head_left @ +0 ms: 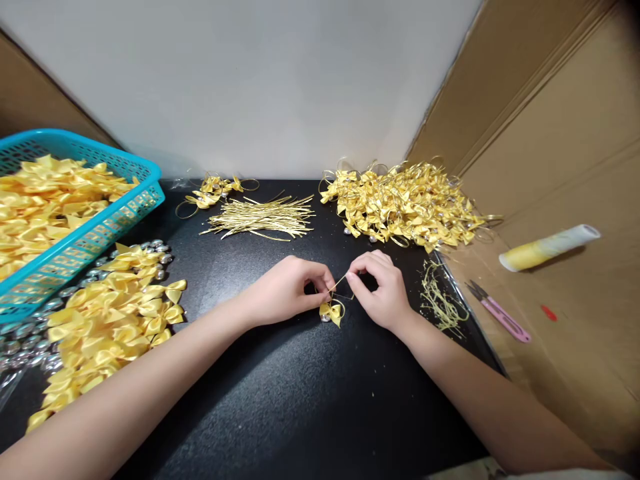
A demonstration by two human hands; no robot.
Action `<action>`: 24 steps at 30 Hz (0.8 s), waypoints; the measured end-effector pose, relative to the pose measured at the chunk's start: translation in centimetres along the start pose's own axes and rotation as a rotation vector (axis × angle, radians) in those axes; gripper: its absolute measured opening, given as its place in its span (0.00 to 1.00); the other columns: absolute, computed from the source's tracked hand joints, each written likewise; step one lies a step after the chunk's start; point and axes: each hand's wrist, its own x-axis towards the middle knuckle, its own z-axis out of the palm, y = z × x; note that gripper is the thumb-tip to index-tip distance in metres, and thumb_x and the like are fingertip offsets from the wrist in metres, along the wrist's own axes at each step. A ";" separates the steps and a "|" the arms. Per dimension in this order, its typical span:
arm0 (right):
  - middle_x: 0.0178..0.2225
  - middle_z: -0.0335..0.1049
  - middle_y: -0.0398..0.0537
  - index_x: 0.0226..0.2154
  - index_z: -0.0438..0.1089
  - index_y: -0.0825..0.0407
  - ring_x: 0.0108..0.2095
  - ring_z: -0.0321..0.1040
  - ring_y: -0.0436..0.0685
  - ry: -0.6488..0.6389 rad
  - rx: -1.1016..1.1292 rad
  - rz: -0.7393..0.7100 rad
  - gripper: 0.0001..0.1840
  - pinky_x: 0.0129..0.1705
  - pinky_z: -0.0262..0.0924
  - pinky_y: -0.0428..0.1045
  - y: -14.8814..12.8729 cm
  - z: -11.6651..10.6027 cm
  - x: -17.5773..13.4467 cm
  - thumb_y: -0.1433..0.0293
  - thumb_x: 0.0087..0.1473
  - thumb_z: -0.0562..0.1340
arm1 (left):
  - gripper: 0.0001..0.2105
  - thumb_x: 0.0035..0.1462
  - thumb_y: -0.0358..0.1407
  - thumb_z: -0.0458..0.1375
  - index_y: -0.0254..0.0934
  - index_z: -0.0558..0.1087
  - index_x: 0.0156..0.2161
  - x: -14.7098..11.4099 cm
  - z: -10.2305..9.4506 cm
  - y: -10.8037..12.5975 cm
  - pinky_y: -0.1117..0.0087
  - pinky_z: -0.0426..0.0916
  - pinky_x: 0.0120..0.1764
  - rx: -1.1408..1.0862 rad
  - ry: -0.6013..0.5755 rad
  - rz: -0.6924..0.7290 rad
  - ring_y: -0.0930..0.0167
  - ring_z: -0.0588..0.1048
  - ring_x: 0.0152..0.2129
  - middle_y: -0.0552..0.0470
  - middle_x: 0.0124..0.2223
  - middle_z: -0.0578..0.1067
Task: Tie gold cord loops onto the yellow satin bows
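My left hand (295,287) pinches a gold cord (341,281) close to a yellow ribbon bow (331,311). A silver bead (325,318) hangs at the bow, and a small loop of the cord shows beside it. My right hand (379,287) holds the cord's other end between thumb and forefinger, so a short length stretches between the two hands. Both hands are just above the black tabletop (300,400). Exactly how the cord runs inside my left fingers is hidden.
Ahead lie gold cords (263,217), a few beaded bows (215,190) and a big heap of them (400,203). Loose bows (115,313), silver beads (30,343) and a blue basket (100,233) are left. Cord scraps (441,300), pink snips (505,320) and a tube (550,247) lie right.
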 end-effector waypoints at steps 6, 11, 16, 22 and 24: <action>0.25 0.67 0.41 0.25 0.63 0.49 0.30 0.63 0.55 0.000 -0.030 0.048 0.08 0.36 0.54 0.52 0.3 0.0 0.0 0.73 0.54 0.59 | 0.10 0.56 0.30 0.58 0.38 0.68 0.45 -0.1 0.4 0.0 0.74 0.63 0.30 0.025 0.003 -0.001 0.75 0.73 0.22 0.56 0.33 0.82; 0.24 0.67 0.42 0.24 0.62 0.49 0.30 0.63 0.55 0.009 -0.036 0.060 0.09 0.36 0.54 0.52 0.2 0.1 0.0 0.74 0.54 0.59 | 0.08 0.58 0.28 0.55 0.38 0.65 0.43 -0.1 0.5 0.5 0.73 0.64 0.33 -0.018 0.005 0.060 0.74 0.75 0.26 0.56 0.33 0.80; 0.24 0.68 0.42 0.24 0.62 0.49 0.30 0.64 0.55 0.013 -0.041 0.074 0.09 0.37 0.55 0.52 0.2 0.1 0.1 0.74 0.54 0.58 | 0.07 0.57 0.28 0.54 0.37 0.75 0.33 0.1 0.4 0.6 0.71 0.65 0.37 0.112 -0.005 0.136 0.72 0.74 0.30 0.55 0.31 0.79; 0.24 0.68 0.42 0.24 0.62 0.49 0.30 0.64 0.55 0.044 -0.070 0.087 0.09 0.37 0.55 0.52 0.4 0.1 0.2 0.73 0.54 0.58 | 0.09 0.57 0.27 0.55 0.38 0.79 0.35 0.2 0.5 0.5 0.69 0.67 0.39 0.121 -0.029 0.129 0.70 0.75 0.33 0.53 0.35 0.82; 0.24 0.68 0.42 0.24 0.62 0.49 0.30 0.63 0.55 0.064 -0.086 0.103 0.09 0.36 0.55 0.52 0.7 0.1 0.2 0.73 0.55 0.58 | 0.09 0.57 0.27 0.55 0.38 0.79 0.35 0.2 0.6 0.5 0.69 0.67 0.39 0.119 -0.038 0.127 0.70 0.75 0.33 0.53 0.35 0.82</action>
